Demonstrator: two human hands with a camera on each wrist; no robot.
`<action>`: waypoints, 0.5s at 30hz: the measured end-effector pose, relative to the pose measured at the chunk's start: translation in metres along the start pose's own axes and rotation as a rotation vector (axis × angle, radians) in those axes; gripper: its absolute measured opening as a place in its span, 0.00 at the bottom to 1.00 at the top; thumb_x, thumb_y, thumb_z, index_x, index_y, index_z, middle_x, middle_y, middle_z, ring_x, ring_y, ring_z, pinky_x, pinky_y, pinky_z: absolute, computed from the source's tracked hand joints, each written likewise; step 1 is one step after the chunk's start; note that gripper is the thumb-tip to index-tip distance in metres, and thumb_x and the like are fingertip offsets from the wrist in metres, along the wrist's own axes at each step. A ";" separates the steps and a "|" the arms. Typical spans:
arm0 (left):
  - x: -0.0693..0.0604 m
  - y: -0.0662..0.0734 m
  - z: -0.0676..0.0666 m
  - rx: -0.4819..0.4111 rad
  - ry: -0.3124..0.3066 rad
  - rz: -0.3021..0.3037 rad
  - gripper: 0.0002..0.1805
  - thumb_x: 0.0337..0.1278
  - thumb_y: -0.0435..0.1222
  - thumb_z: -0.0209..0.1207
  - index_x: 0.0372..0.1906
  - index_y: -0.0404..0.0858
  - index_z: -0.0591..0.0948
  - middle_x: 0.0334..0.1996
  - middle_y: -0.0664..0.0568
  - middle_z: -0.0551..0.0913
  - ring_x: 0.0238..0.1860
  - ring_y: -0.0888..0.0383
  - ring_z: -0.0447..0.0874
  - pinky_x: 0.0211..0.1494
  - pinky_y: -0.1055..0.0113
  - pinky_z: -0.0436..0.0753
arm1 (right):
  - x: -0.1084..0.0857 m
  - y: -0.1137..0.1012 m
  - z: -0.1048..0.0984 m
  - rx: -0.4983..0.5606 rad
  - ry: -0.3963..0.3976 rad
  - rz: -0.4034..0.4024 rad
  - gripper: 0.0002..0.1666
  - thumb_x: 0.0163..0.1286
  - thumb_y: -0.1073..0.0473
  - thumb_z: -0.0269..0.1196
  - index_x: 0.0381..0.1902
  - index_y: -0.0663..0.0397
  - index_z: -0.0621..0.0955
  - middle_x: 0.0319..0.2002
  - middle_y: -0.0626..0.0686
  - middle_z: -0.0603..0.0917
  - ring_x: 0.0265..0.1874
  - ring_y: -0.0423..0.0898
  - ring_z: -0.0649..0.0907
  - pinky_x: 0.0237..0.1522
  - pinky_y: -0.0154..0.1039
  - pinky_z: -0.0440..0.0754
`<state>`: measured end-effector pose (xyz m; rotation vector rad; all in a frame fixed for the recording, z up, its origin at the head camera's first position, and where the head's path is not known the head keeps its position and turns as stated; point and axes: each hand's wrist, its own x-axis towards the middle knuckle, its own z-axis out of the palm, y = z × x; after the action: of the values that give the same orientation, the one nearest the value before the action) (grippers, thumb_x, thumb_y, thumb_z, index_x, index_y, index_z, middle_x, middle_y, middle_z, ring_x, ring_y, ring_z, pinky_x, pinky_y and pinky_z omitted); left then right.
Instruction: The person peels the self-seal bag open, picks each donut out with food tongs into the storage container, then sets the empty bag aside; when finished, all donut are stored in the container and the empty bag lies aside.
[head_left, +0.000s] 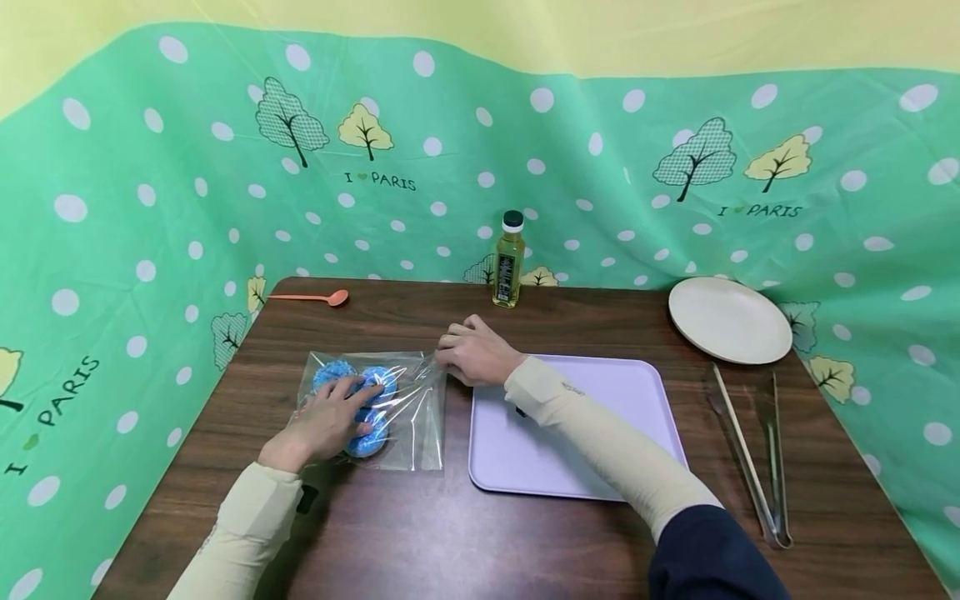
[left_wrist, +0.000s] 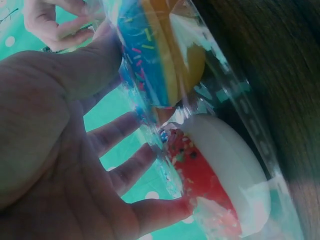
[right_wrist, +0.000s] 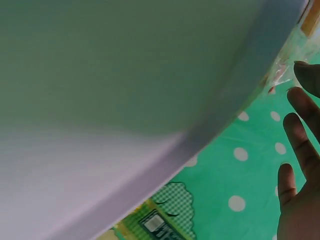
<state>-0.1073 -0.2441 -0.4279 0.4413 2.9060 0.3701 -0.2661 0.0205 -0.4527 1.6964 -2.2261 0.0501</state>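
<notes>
So the clear bag (head_left: 420, 437) lies flat just left of the lilac tray (head_left: 618, 385), slightly longer side to side, with the donuts (head_left: 369, 445) bunched in its left half. Left hand (head_left: 322, 423) is right over them, fingers spread and touching through the film. Right hand (head_left: 477, 354) is nearer the loose end: its thumb and finger look pinched on the far right corner, though I'd hedge, the contact's partly hidden. Donuts sit left and nearer from those fingertips. Tray edge crowds the right side; there's more room toward the person and the table's left edge.
</notes>
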 end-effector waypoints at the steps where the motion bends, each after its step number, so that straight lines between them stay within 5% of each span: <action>1: 0.000 0.000 0.000 -0.002 0.002 0.001 0.31 0.69 0.41 0.62 0.74 0.41 0.69 0.69 0.34 0.64 0.65 0.25 0.61 0.59 0.28 0.67 | -0.002 0.001 0.000 0.005 -0.002 0.005 0.03 0.68 0.53 0.66 0.33 0.39 0.84 0.44 0.41 0.85 0.41 0.45 0.77 0.46 0.48 0.68; 10: 0.000 -0.002 -0.002 0.018 0.003 -0.004 0.32 0.69 0.41 0.62 0.74 0.41 0.68 0.70 0.34 0.63 0.67 0.26 0.60 0.58 0.28 0.68 | -0.013 0.005 0.002 0.028 -0.008 0.047 0.03 0.63 0.54 0.70 0.34 0.36 0.87 0.43 0.38 0.85 0.43 0.43 0.77 0.47 0.47 0.67; 15: 0.000 -0.003 -0.002 0.021 0.019 0.037 0.33 0.67 0.40 0.64 0.74 0.40 0.68 0.70 0.34 0.64 0.66 0.26 0.62 0.59 0.29 0.68 | -0.009 -0.005 0.000 -0.002 -0.029 0.039 0.12 0.63 0.54 0.71 0.45 0.37 0.87 0.43 0.38 0.86 0.43 0.43 0.77 0.48 0.47 0.67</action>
<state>-0.1085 -0.2475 -0.4265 0.4979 2.9263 0.3511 -0.2593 0.0273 -0.4556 1.6625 -2.2799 0.0332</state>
